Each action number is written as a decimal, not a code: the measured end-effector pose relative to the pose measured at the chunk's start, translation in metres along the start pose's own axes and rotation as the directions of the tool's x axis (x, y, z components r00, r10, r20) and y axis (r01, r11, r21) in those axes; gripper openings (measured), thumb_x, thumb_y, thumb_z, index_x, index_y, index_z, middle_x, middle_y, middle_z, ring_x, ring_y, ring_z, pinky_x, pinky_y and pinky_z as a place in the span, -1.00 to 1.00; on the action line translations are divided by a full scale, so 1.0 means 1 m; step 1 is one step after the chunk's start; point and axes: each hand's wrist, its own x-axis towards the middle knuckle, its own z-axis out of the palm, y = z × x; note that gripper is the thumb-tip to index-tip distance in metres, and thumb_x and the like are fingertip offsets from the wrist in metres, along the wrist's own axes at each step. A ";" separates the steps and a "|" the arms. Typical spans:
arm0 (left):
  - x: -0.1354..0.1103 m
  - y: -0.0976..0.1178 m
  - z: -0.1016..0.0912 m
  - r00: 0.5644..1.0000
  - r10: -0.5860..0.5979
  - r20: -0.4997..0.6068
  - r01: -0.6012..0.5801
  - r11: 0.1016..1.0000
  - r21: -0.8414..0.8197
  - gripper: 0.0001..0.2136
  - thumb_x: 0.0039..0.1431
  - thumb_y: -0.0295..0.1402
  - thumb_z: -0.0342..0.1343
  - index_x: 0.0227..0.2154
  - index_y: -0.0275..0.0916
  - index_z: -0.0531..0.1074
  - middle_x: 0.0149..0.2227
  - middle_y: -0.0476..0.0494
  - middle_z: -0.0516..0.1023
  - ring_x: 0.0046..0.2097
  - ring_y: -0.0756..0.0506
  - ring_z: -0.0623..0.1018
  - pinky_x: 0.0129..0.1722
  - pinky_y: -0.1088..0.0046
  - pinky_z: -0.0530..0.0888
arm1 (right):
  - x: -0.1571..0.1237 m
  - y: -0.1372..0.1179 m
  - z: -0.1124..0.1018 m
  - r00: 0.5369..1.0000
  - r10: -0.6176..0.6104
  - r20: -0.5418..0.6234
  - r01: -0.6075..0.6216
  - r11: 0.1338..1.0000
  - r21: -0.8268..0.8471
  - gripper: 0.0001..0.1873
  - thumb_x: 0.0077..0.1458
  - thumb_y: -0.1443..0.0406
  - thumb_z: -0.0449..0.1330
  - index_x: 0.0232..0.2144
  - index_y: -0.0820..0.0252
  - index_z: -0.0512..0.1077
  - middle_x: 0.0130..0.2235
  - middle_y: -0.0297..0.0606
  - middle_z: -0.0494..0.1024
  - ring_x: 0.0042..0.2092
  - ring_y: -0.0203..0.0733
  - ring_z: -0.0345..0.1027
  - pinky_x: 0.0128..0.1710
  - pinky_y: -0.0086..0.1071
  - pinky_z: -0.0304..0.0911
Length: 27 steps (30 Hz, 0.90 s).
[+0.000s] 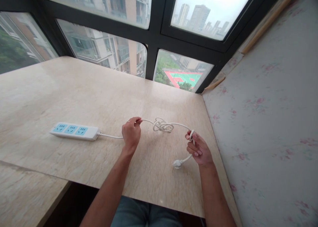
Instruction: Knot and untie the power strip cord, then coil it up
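Observation:
A white power strip (pixel 93 133) with three light-blue socket panels lies on the stone-patterned ledge, left of my hands. Its white cord (pixel 110 136) runs right into my left hand (pixel 131 132), whose fingers are closed on it. Between my hands the cord makes a loose tangle of loops (pixel 163 125). My right hand (pixel 200 149) pinches the cord near its end, where a small loop or knot (pixel 191 134) shows at the fingertips. Below that hand, the white plug (pixel 177 164) hangs or rests at the cord's end; I cannot tell which.
The beige ledge (pixel 94 97) stretches far to the left and ends at dark-framed windows (pixel 151 38). Close on the right stands a wall with flowered paper (pixel 263 127). My legs (pixel 146 213) are under the ledge's front edge.

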 end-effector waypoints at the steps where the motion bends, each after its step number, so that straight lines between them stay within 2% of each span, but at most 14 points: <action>1: 0.002 -0.002 -0.002 0.999 -0.044 -0.015 0.044 0.999 -0.013 -0.89 0.19 -0.36 0.12 -0.32 -0.19 0.55 -0.31 -0.18 0.63 -0.32 -0.15 0.56 -0.27 0.36 0.37 | 0.002 -0.001 -0.004 0.999 0.012 -0.051 -0.011 1.000 0.021 -0.78 0.09 0.16 0.26 -0.24 0.15 0.45 -0.36 -0.39 0.47 -0.71 -0.61 -0.34 -0.86 -0.66 -0.14; 4: 0.007 -0.004 -0.005 0.985 -0.163 -0.061 0.158 0.984 -0.077 -0.87 0.16 -0.37 0.11 -0.29 -0.20 0.54 -0.32 -0.16 0.61 -0.30 -0.14 0.54 -0.28 0.37 0.39 | 0.005 -0.001 -0.016 0.990 0.049 -0.135 -0.036 0.995 0.098 -0.76 0.02 0.22 0.31 -0.23 0.14 0.49 -0.37 -0.36 0.55 -0.72 -0.62 -0.27 -0.83 -0.69 -0.06; 9: 0.013 -0.007 -0.007 0.951 -0.285 -0.124 0.252 0.940 -0.228 -0.86 0.08 -0.41 0.14 -0.28 -0.25 0.53 -0.34 -0.13 0.59 -0.31 -0.09 0.54 -0.30 0.41 0.41 | 0.009 0.002 -0.031 0.981 0.112 -0.160 -0.078 0.976 0.206 -0.75 -0.05 0.27 0.35 -0.25 0.18 0.53 -0.36 -0.26 0.62 -0.73 -0.65 -0.20 -0.80 -0.72 -0.02; 12: 0.017 -0.015 -0.006 0.926 -0.360 -0.117 0.302 0.889 -0.344 -0.85 0.04 -0.41 0.16 -0.29 -0.29 0.52 -0.37 -0.12 0.56 -0.32 -0.08 0.54 -0.31 0.43 0.43 | 0.010 0.002 -0.032 0.973 0.139 -0.183 -0.092 0.966 0.243 -0.78 -0.08 0.30 0.37 -0.30 0.19 0.54 -0.38 -0.29 0.61 -0.73 -0.65 -0.20 -0.80 -0.71 0.00; 15: 0.020 -0.024 -0.006 0.904 -0.402 -0.143 0.328 0.868 -0.372 -0.84 0.03 -0.41 0.15 -0.30 -0.30 0.51 -0.38 -0.11 0.55 -0.33 -0.07 0.54 -0.32 0.42 0.44 | 0.008 0.000 -0.025 0.973 0.153 -0.175 -0.119 0.974 0.192 -0.75 -0.09 0.32 0.38 -0.27 0.17 0.53 -0.37 -0.35 0.59 -0.72 -0.64 -0.20 -0.80 -0.69 0.01; 19: 0.023 -0.033 -0.008 0.888 -0.406 -0.218 0.327 0.888 -0.324 -0.86 0.06 -0.42 0.12 -0.30 -0.30 0.50 -0.35 -0.13 0.54 -0.32 -0.07 0.52 -0.28 0.38 0.45 | 0.002 -0.002 -0.014 0.976 0.186 -0.115 -0.184 0.983 0.027 -0.57 -0.12 0.32 0.41 -0.13 0.15 0.49 -0.20 -0.26 0.60 -0.68 -0.64 -0.12 -0.75 -0.66 0.06; 21: 0.023 -0.034 -0.010 0.895 -0.373 -0.245 0.313 0.916 -0.252 -0.85 0.06 -0.46 0.09 -0.30 -0.29 0.50 -0.32 -0.14 0.53 -0.31 -0.08 0.51 -0.23 0.34 0.45 | 0.001 0.000 -0.011 0.971 0.211 -0.111 -0.217 0.975 -0.050 -0.51 -0.15 0.31 0.43 -0.10 0.15 0.47 -0.13 -0.21 0.60 -0.67 -0.63 -0.09 -0.74 -0.64 0.08; 23: 0.023 -0.031 -0.011 0.917 -0.284 -0.279 0.252 0.957 -0.145 -0.80 0.03 -0.53 0.06 -0.28 -0.28 0.50 -0.27 -0.17 0.52 -0.26 -0.10 0.50 -0.14 0.28 0.44 | 0.002 0.005 -0.010 0.966 0.225 -0.126 -0.239 0.966 -0.102 -0.47 -0.16 0.30 0.44 -0.07 0.15 0.46 -0.11 -0.18 0.60 -0.67 -0.61 -0.08 -0.74 -0.62 0.08; 25: 0.021 -0.022 -0.011 0.934 -0.134 -0.332 0.127 0.991 -0.044 -0.76 0.00 -0.59 0.02 -0.28 -0.29 0.49 -0.23 -0.21 0.51 -0.16 -0.15 0.49 -0.04 0.21 0.41 | 0.004 0.010 -0.009 0.962 0.229 -0.148 -0.249 0.958 -0.140 -0.43 -0.14 0.26 0.43 -0.02 0.15 0.43 -0.12 -0.16 0.61 -0.67 -0.60 -0.07 -0.74 -0.61 0.09; 27: 0.016 -0.009 -0.010 0.921 0.039 -0.388 -0.040 0.999 0.006 -0.77 0.04 -0.59 -0.01 -0.28 -0.30 0.47 -0.21 -0.25 0.50 -0.07 -0.18 0.47 0.01 0.16 0.39 | 0.006 0.016 -0.009 0.957 0.232 -0.173 -0.263 0.948 -0.183 -0.37 -0.11 0.23 0.41 0.05 0.15 0.39 -0.15 -0.16 0.62 -0.68 -0.58 -0.04 -0.73 -0.59 0.11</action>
